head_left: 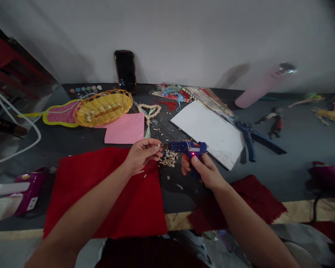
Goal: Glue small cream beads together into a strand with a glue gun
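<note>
Our left hand (pixel 142 153) pinches a small pale bead (pixel 159 146) between thumb and fingers (pixel 153 143), held right at the nozzle tip of the blue hot-glue gun (pixel 187 147). Our right hand (pixel 205 169) is clenched around the gun's grip, thumb up beside its glowing red light; the gun points toward nine o'clock, low over the dark counter (pixel 290 163).

Just below the nozzle, at six o'clock from it, a loose heap of pale beads (pixel 169 160) lies on the counter. Under the left wrist spreads a bright red felt cloth (pixel 108 193), and a darker red cloth (pixel 240 208) lies under the right forearm. At twelve o'clock from the left hand sits a pink paper sheet (pixel 125 128), with a beaded heart with a green tassel (pixel 149 111) beside it. At eleven o'clock stands a yellow woven oval basket (pixel 103 108). A white rectangular board (pixel 209 132) lies at one o'clock from the gun, blue-handled pliers (pixel 249 139) just past it.
</note>
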Motion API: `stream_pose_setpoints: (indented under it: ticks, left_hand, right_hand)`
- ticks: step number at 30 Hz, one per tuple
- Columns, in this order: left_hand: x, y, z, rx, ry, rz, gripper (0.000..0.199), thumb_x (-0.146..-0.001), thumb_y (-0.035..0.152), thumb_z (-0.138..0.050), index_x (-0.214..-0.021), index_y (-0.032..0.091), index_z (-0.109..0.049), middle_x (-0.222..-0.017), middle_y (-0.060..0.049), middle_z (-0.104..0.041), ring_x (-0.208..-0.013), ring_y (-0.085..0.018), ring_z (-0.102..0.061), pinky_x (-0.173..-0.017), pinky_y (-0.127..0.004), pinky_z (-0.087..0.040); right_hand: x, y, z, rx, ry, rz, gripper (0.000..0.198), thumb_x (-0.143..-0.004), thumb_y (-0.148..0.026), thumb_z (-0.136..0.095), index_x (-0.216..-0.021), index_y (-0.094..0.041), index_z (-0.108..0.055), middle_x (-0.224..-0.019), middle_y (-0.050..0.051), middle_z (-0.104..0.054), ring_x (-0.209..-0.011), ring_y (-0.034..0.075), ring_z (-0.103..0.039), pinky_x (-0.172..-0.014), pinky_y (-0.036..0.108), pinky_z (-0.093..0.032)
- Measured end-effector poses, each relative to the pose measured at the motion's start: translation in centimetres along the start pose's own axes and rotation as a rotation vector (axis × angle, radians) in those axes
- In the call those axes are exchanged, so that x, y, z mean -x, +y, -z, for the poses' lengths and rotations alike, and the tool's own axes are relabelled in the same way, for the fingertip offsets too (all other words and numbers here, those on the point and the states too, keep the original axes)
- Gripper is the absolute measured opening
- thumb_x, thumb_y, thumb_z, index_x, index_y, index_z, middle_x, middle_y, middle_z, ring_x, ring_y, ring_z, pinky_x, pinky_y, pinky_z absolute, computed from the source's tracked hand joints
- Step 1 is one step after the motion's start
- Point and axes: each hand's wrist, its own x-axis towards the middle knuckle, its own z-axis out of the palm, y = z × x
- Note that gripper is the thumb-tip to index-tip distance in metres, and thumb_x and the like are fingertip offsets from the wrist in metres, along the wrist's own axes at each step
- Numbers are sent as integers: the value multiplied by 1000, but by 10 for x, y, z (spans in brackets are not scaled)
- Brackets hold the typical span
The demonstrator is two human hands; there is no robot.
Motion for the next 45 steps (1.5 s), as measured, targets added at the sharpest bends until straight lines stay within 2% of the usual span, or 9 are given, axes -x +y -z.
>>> stream_pose_setpoints:
  ticks: [12, 19, 40, 45]
  left_hand:
    - [1, 2, -1, 9, -4, 2, 22, -68, 19, -72, -87, 14, -63, -74, -2, -68, -60, -10, -65, -50, -16, -53]
    - [2, 2, -2, 6, -1, 3, 21, -69, 18, -70, -87, 14, -63, -73, -2, -68, -60, -10, -65, -50, -16, -53]
    - [1, 2, -2, 1, 8, -1, 23, -68, 21, -71, -89, 14, -64, -74, -2, -67, -58, -8, -63, -49, -16, -52]
    - [2, 2, -2, 1, 3, -2, 22, -69, 20, -70, -89, 15, -64, -74, -1, -66, -57, -7, -61, -49, -16, -51]
  right_hand:
    - [-1, 7, 4, -44, -57, 55, 17, -87, -38, -48, -97, -24, -44, -71, -2, -39, -61, 12, -37, -56, 30, -44]
    - [-1, 7, 4, -36, -55, 44, 28, -87, -39, -48, -111, -26, -39, -71, -2, -40, -61, 12, -37, -57, 30, -43]
    - [0, 5, 4, -42, -55, 46, 19, -87, -38, -49, -100, -25, -45, -72, -2, -40, -61, 11, -37, -57, 30, -42]
    - [0, 6, 4, -15, -31, 25, 32, -85, -43, -52, -110, -27, -40, -71, -2, -40, -61, 12, -37, -57, 31, -43]
